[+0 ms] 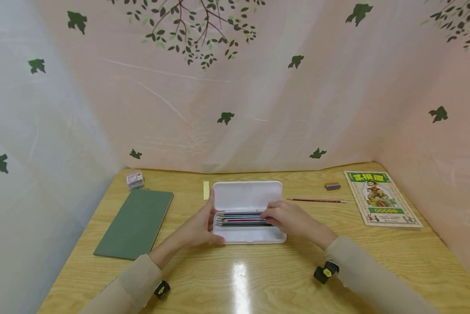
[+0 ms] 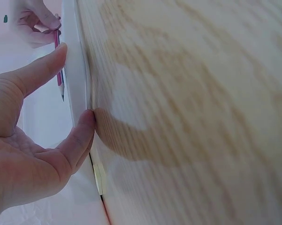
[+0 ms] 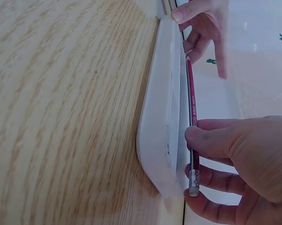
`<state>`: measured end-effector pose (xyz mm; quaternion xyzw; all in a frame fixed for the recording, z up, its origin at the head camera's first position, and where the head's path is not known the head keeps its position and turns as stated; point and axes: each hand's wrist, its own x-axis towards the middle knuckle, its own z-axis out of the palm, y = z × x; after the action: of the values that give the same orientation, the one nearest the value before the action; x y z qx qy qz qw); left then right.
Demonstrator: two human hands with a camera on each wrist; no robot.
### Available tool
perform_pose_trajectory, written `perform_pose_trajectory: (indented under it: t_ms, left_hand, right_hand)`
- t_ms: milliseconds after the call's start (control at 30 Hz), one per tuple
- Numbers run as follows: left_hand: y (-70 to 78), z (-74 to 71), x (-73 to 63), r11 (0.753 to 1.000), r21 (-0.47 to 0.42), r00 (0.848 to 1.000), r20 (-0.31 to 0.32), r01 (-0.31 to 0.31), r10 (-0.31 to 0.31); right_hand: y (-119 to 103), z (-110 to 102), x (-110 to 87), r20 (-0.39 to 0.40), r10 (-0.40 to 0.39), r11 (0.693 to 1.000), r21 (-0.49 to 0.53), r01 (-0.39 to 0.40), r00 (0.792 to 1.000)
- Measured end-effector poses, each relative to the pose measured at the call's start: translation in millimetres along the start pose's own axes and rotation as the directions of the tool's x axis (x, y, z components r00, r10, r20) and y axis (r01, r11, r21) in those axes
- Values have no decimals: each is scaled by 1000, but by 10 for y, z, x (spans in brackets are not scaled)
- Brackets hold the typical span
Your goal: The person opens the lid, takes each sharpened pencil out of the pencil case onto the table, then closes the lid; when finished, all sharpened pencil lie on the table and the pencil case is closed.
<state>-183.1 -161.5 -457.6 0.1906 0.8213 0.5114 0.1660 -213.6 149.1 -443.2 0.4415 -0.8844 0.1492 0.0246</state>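
A white pencil case (image 1: 238, 237) lies with its lid (image 1: 247, 195) raised at the far side. Several pencils (image 1: 235, 216) lie lengthwise in its tray, tips to the left. My left hand (image 1: 197, 227) holds the case by its left end, thumb at the near corner and fingers along the side. In the right wrist view my right hand (image 3: 246, 164) pinches a red-and-black pencil (image 3: 192, 98) near its eraser end, at the case's right half. Its sharpened tip (image 2: 62, 93) shows in the left wrist view beyond the left thumb.
To the left are a green notebook (image 1: 136, 224) and a small box (image 1: 135, 179). A yellow paper strip (image 1: 206, 190) sits beside the lid. Rightward lie another pencil (image 1: 317, 200), an eraser (image 1: 332, 186) and an illustrated booklet (image 1: 380, 198). A patterned curtain (image 1: 258, 144) borders the table.
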Motion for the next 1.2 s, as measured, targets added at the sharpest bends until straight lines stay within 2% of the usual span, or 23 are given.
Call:
perform_pose_trajectory:
  t_ms: [233, 633, 900, 1200]
  left_hand:
    - [-1, 4, 7, 1000, 17, 1000, -7, 0, 0]
    - [-2, 1, 0, 1000, 15, 1000, -6, 5, -5]
    - [2, -8, 10, 999, 49, 1000, -18, 17, -16]
    - [21, -16, 2, 998, 62, 1000, -15, 26, -25]
  right_hand:
    - [53, -26, -58, -13, -10, 1000, 11, 10, 1000]
    - [144, -123, -174, -24, 45, 996, 77, -43, 999]
    - [205, -177, -263, -73, 43, 994, 101, -35, 996]
    - [345, -236, -439, -156, 70, 996, 56, -62, 985]
